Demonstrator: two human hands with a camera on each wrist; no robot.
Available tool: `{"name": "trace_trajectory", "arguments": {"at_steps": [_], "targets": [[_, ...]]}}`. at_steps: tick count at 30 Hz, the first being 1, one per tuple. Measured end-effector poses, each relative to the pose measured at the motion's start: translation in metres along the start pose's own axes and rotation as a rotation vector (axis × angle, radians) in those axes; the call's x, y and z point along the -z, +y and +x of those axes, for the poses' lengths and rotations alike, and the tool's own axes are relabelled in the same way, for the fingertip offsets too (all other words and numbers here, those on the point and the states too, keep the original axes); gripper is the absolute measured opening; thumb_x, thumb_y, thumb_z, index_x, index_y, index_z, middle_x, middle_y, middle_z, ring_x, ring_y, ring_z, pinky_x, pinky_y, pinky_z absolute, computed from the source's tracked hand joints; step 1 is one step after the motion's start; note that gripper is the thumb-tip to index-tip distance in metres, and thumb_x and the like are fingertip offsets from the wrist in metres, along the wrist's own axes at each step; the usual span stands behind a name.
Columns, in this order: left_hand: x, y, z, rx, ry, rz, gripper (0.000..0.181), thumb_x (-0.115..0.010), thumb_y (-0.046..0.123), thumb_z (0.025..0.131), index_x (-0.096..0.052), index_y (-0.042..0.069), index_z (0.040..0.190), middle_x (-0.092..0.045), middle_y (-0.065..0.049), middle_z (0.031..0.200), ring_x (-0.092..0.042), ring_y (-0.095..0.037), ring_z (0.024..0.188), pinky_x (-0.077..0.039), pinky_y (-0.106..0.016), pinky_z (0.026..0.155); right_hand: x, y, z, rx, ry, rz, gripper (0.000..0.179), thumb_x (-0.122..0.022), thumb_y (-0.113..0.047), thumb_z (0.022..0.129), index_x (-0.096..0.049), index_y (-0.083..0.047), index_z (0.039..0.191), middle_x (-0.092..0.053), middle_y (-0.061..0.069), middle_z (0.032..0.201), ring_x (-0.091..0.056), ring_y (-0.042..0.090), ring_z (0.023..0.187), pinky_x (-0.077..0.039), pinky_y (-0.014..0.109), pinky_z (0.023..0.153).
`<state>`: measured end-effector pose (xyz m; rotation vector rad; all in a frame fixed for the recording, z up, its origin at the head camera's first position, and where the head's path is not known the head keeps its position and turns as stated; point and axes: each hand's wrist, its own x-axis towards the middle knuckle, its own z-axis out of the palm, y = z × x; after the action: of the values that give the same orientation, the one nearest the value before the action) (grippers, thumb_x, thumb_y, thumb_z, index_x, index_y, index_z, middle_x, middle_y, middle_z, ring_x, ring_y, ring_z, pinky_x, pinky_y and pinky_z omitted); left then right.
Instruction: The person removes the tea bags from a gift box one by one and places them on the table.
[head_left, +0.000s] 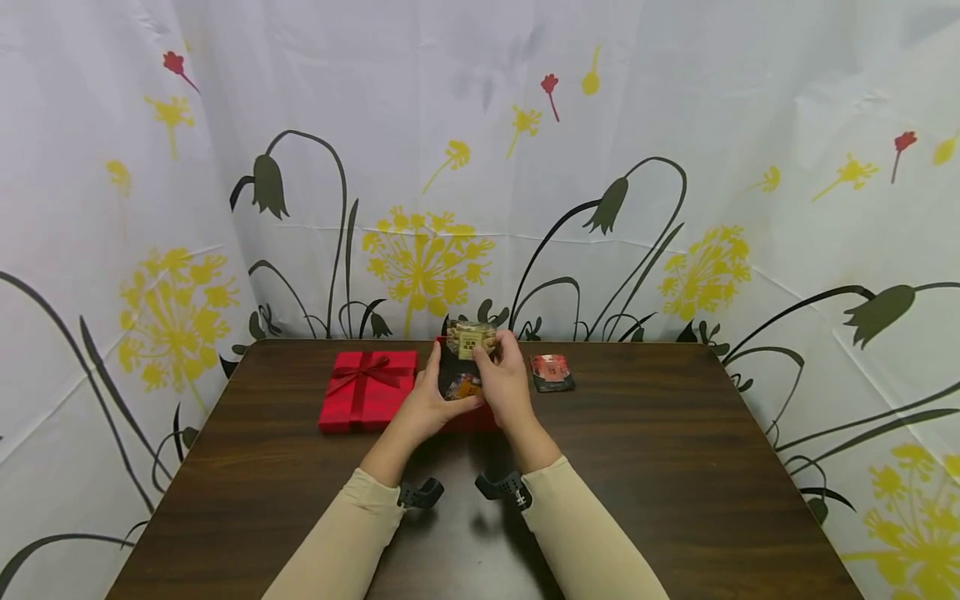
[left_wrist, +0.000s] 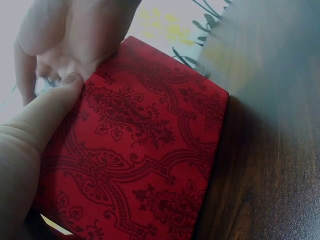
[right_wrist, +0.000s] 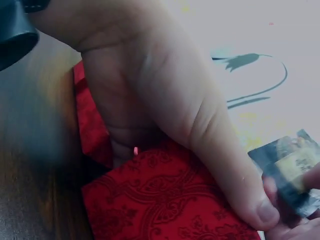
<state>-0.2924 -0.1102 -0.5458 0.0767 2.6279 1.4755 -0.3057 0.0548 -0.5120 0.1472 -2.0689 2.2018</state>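
My left hand [head_left: 426,408] grips the left side of an open red box [head_left: 471,422], its thumb lying along the near side. The box has a dark inside, and the left wrist view shows the patterned red wall [left_wrist: 145,135] close up. Above the box's far part, my right hand [head_left: 508,382] pinches a small shiny packet [head_left: 461,340] with a pale yellow label. That packet [right_wrist: 285,167] also appears at the edge of the right wrist view. Another packet [head_left: 459,387] with an orange label shows inside the box, partly hidden by the hands.
Left of the box lies a flat red lid [head_left: 388,398] with a dark red ribbon bow. A small red and black packet [head_left: 552,372] lies to the right on the brown wooden table [head_left: 660,467]. A flower-print white curtain [head_left: 450,100] hangs behind the table.
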Motion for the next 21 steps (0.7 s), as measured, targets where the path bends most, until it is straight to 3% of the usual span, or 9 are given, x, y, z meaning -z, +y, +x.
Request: {"name": "trace_trajectory", "arguments": {"at_steps": [4, 7, 10, 14, 21], "targets": [[0.000, 0.000, 0.000, 0.009, -0.010, -0.009, 0.139, -0.088, 0.067, 0.081, 0.009, 0.037, 0.176, -0.016, -0.024, 0.181, -0.030, -0.051, 0.163, -0.033, -0.075, 0.124, 0.005, -0.008, -0.006, 0.122, 0.026, 0.069, 0.018, -0.062, -0.011, 0.112, -0.053, -0.006, 0.127, -0.059, 0.010, 0.116, -0.071, 0.036, 0.097, -0.066, 0.058, 0.078], [0.000, 0.000, -0.001, 0.006, -0.018, -0.028, 0.141, -0.088, 0.072, 0.079, 0.010, 0.039, 0.175, -0.009, -0.022, 0.183, -0.022, -0.051, 0.166, -0.030, -0.077, 0.124, 0.013, -0.017, -0.008, 0.202, 0.060, 0.060, 0.021, -0.064, -0.002, 0.108, -0.055, -0.002, 0.127, -0.061, 0.011, 0.119, -0.068, 0.028, 0.109, -0.068, 0.041, 0.077], [-0.001, 0.000, -0.001, -0.001, -0.017, -0.037, 0.143, -0.088, 0.074, 0.077, 0.009, 0.040, 0.175, -0.009, -0.021, 0.183, -0.021, -0.051, 0.166, -0.030, -0.078, 0.124, 0.023, -0.029, -0.011, 0.244, 0.093, -0.020, 0.023, -0.068, 0.002, 0.104, -0.062, -0.003, 0.126, -0.067, 0.011, 0.120, -0.068, 0.022, 0.105, -0.063, 0.027, 0.080], [-0.001, 0.000, -0.001, -0.003, -0.020, -0.034, 0.143, -0.087, 0.077, 0.076, 0.010, 0.041, 0.174, -0.008, -0.020, 0.183, -0.020, -0.051, 0.167, -0.029, -0.079, 0.124, 0.037, -0.046, -0.016, 0.232, 0.139, -0.110, 0.017, -0.071, -0.006, 0.104, -0.068, -0.008, 0.120, -0.071, 0.007, 0.109, -0.066, 0.021, 0.089, -0.055, 0.022, 0.077], [-0.001, -0.001, -0.001, 0.016, -0.022, -0.021, 0.142, -0.087, 0.078, 0.075, 0.010, 0.044, 0.174, -0.008, -0.019, 0.184, -0.021, -0.052, 0.166, -0.030, -0.079, 0.123, 0.062, -0.058, -0.024, 0.189, 0.149, -0.120, 0.012, -0.068, -0.012, 0.108, -0.066, -0.005, 0.118, -0.065, 0.011, 0.095, -0.063, 0.019, 0.079, -0.053, 0.024, 0.067]]}}
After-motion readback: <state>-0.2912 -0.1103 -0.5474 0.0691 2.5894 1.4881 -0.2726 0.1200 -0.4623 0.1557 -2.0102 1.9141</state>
